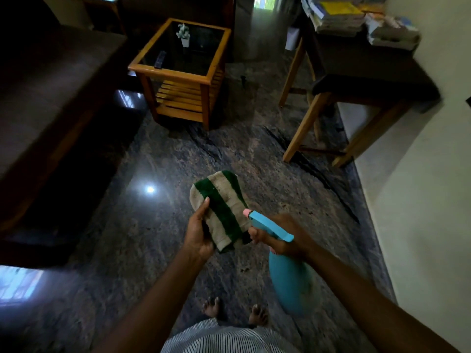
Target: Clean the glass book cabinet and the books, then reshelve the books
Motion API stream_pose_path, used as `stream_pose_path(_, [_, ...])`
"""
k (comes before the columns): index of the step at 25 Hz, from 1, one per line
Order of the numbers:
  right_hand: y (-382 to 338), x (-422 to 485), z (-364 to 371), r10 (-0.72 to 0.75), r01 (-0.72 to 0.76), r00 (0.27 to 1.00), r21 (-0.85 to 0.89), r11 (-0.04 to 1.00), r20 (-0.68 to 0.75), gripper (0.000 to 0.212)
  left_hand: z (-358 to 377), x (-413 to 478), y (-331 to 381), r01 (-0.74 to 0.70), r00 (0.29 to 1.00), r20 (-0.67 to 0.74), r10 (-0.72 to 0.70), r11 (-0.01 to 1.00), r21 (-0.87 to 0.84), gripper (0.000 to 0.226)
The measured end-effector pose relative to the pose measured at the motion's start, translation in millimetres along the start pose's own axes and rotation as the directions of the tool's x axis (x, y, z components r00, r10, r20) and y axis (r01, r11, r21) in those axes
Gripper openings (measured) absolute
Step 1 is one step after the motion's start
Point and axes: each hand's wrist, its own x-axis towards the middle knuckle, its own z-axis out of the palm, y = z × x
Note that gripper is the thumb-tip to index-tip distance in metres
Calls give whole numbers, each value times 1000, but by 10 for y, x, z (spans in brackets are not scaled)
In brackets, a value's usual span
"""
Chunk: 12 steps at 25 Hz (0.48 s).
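Observation:
My left hand (197, 231) grips a folded green and beige striped cloth (224, 207), thumb on top, held out over the floor. My right hand (280, 238) grips the neck of a blue spray bottle (288, 278), a finger on the trigger. The bottle's pink nozzle (246, 213) points at the cloth and almost touches it. Several stacked books (336, 16) lie on a dark-topped wooden table (369, 72) at the upper right. No glass book cabinet is in view.
A wooden side table with a glass top (178, 70) stands ahead, with a small potted plant (184, 34) and a remote (160, 59) on it. A dark sofa (51, 98) fills the left. A white wall (420, 200) runs along the right. My bare feet stand on polished stone floor (153, 238).

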Motion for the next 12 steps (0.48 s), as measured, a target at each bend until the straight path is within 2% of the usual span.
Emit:
stream_pose_path(2, [11,3,37,40,-40,999,-43,998,-17,59,-7,-7,29,-21,1000,10,21,999,-25,51])
stream_pose_path(5, [14,-62,16,47,-48,998,-33,998,-30,35,-19,-4,91,-38,999,26,39,999,-32,49])
stream_pose_path(7, [-3,-101,-18,39,-40,999,-16,999,-37,28,-37,-6,98,-37,999,26,37,999,-13,48])
stream_pose_path(9, [-34,-109,-25,25,-25,999,-10,1000,-38,28,-32,-18,86,-39,999,23,39,999,-4,51])
stream_pose_path(10, [-42,-100,-3,22,-23,999,-6,1000,-36,29,-30,-28,83,-45,999,27,45,999,-9,61])
stream_pose_path(12, [-25,-79,43,51,-52,998,-30,998,-24,59,-30,-9,97,-44,998,34,45,998,-36,86])
